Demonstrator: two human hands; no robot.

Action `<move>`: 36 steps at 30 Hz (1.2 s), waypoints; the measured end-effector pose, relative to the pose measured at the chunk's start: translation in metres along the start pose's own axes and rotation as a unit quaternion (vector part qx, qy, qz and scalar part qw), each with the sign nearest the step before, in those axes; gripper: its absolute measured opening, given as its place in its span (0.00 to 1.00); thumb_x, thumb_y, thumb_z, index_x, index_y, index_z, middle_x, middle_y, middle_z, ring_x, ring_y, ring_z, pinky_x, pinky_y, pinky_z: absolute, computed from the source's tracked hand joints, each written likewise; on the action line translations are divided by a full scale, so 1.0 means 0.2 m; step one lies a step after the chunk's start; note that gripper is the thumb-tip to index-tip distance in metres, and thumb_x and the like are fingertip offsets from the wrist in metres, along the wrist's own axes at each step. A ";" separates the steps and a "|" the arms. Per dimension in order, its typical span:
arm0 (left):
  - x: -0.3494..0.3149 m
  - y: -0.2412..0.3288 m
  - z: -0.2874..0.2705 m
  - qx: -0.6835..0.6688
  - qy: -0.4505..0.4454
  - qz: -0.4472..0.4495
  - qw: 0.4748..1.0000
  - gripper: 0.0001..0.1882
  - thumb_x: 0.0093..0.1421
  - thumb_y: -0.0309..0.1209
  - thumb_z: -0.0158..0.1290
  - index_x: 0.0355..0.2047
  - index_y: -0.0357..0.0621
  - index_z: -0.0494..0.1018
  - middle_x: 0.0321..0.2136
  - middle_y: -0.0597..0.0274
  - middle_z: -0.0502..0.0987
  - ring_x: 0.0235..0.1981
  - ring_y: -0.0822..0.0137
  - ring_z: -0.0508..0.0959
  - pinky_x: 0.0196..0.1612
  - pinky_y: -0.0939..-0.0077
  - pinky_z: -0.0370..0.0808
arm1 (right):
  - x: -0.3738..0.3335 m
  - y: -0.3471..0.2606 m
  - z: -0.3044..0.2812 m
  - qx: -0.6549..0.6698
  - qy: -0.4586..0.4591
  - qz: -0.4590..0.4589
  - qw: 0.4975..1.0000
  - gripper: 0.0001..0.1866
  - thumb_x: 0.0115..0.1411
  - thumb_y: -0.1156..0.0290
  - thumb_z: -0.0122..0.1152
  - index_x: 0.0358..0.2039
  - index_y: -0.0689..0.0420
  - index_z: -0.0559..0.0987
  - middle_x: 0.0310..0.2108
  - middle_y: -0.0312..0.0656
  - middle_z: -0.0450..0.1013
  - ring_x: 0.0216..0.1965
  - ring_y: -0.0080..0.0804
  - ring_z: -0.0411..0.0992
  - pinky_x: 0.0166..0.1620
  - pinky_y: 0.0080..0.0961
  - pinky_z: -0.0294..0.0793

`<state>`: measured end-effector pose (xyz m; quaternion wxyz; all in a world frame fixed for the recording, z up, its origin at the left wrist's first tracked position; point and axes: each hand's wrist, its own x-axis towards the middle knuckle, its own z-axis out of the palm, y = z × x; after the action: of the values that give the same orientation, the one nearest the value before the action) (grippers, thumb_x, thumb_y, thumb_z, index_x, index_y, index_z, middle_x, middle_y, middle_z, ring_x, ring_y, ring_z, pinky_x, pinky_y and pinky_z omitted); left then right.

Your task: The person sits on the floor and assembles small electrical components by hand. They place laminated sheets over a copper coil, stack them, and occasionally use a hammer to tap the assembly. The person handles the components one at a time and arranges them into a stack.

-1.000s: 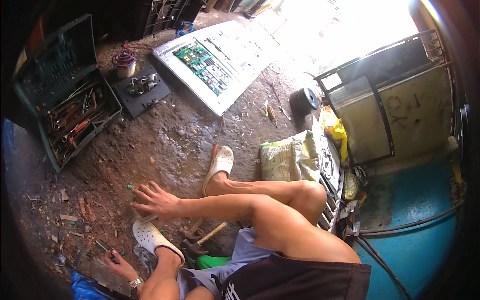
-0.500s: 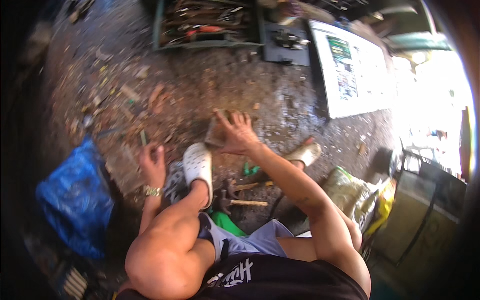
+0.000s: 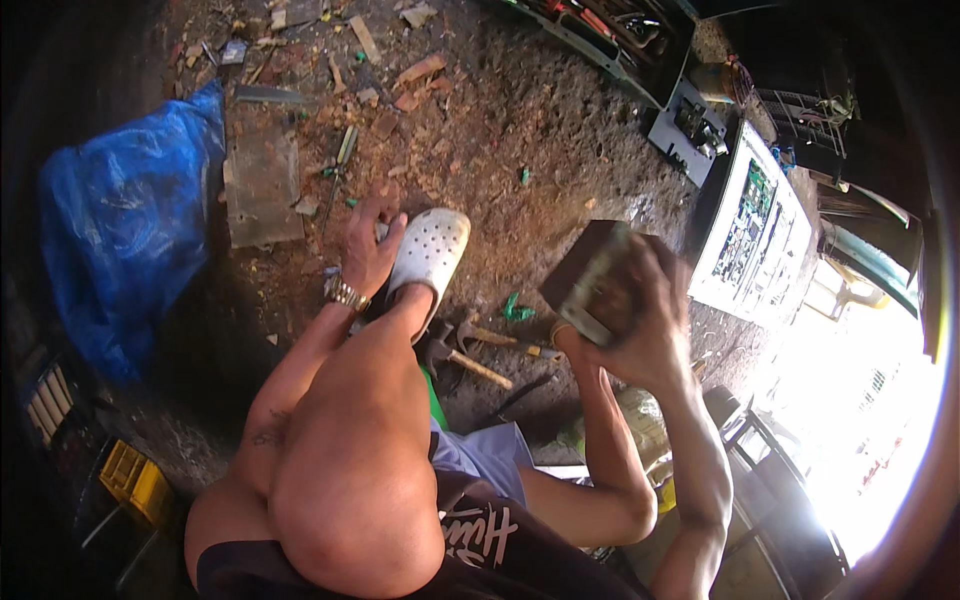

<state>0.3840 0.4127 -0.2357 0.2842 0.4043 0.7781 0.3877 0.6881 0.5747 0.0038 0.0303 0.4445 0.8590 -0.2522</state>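
Right hand (image 3: 650, 335) clamped around a dark block (image 3: 592, 278) raised above the dirt floor (image 3: 520, 110) (hammer (image 3: 462, 352) below), left hand (image 3: 368, 248) loosely spread beside the white clog (image 3: 430, 252).

Dark block (image 3: 590, 280) in right hand (image 3: 650, 340)

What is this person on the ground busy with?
A person sits on a dirt floor strewn with scraps. Their right hand holds a dark boxy block lifted above the ground. Their left hand rests by their white clog. A hammer lies beside the leg, a blue bag to the left.
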 end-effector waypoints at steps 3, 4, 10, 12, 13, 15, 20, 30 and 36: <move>0.04 0.03 -0.01 0.008 0.024 0.037 0.999 0.11 0.66 0.35 0.63 0.44 0.42 0.79 0.32 0.59 0.75 0.28 0.63 0.70 0.33 0.65 0.69 | -0.24 -0.07 -0.20 0.046 0.096 -0.024 0.994 0.61 0.31 0.61 0.89 0.69 0.51 0.68 0.68 0.64 0.60 0.63 0.71 0.66 0.58 0.62 0.75; 0.06 0.04 -0.03 0.005 0.026 0.047 0.999 0.11 0.66 0.35 0.63 0.44 0.43 0.79 0.32 0.60 0.75 0.28 0.65 0.70 0.33 0.66 0.68 | -0.30 -0.09 -0.24 0.063 0.110 -0.023 0.992 0.60 0.32 0.62 0.89 0.69 0.50 0.69 0.68 0.64 0.60 0.64 0.70 0.66 0.58 0.61 0.76; 0.17 0.03 -0.16 0.034 0.054 0.034 0.997 0.10 0.67 0.33 0.62 0.43 0.41 0.79 0.35 0.57 0.76 0.32 0.60 0.75 0.35 0.64 0.74 | -0.18 -0.08 -0.03 -0.063 0.015 0.011 0.998 0.67 0.34 0.57 0.89 0.74 0.51 0.60 0.68 0.59 0.62 0.64 0.61 0.67 0.55 0.52 0.80; 0.20 0.01 -0.17 0.023 0.066 0.037 0.997 0.11 0.68 0.35 0.62 0.44 0.41 0.79 0.33 0.62 0.76 0.28 0.68 0.71 0.32 0.69 0.70 | 0.03 -0.02 0.27 -0.117 -0.051 0.068 0.990 0.69 0.37 0.53 0.88 0.77 0.54 0.57 0.70 0.59 0.60 0.66 0.58 0.65 0.57 0.52 0.78; 0.20 0.01 -0.17 0.010 0.062 0.035 0.997 0.11 0.68 0.36 0.62 0.44 0.41 0.80 0.32 0.64 0.75 0.26 0.71 0.69 0.31 0.71 0.69 | 0.14 0.03 0.43 -0.125 -0.084 0.098 0.984 0.69 0.39 0.51 0.87 0.77 0.53 0.55 0.71 0.59 0.58 0.67 0.59 0.62 0.62 0.55 0.73; 0.19 0.02 -0.17 0.032 0.048 0.023 0.998 0.12 0.67 0.35 0.63 0.45 0.40 0.80 0.36 0.60 0.77 0.30 0.67 0.72 0.34 0.68 0.72 | 0.28 0.15 0.68 -0.083 -0.033 0.070 0.994 0.69 0.41 0.49 0.85 0.79 0.50 0.52 0.72 0.60 0.55 0.70 0.61 0.57 0.70 0.61 0.61; 0.18 0.18 -0.14 0.017 -0.017 -0.014 1.000 0.13 0.68 0.37 0.63 0.45 0.40 0.80 0.36 0.62 0.77 0.29 0.68 0.71 0.33 0.70 0.70 | 0.24 0.38 0.81 -0.077 -0.031 0.047 0.995 0.74 0.40 0.38 0.83 0.80 0.44 0.48 0.75 0.58 0.52 0.74 0.61 0.52 0.73 0.65 0.50; 0.49 0.55 0.27 0.225 -0.370 0.316 0.844 0.61 0.44 0.44 0.77 0.75 0.51 0.55 0.70 0.54 0.60 0.71 0.47 0.62 0.71 0.38 0.64 | 0.28 0.35 0.89 -0.033 0.039 0.086 0.995 0.72 0.42 0.41 0.83 0.79 0.54 0.48 0.75 0.56 0.53 0.75 0.59 0.52 0.73 0.59 0.53; 0.71 0.67 0.63 0.324 -0.467 0.476 0.671 0.74 0.37 0.51 0.76 0.77 0.36 0.47 0.79 0.52 0.45 0.81 0.51 0.43 0.80 0.44 0.42 | 0.29 0.37 0.92 -0.077 -0.011 0.130 0.988 0.68 0.43 0.50 0.79 0.78 0.59 0.51 0.77 0.58 0.50 0.75 0.57 0.53 0.66 0.62 0.63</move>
<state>0.4614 0.6307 -0.2094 0.2386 0.9149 0.3223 -0.0455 0.6789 0.5682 -0.2032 0.1067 0.5456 0.8105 -0.1843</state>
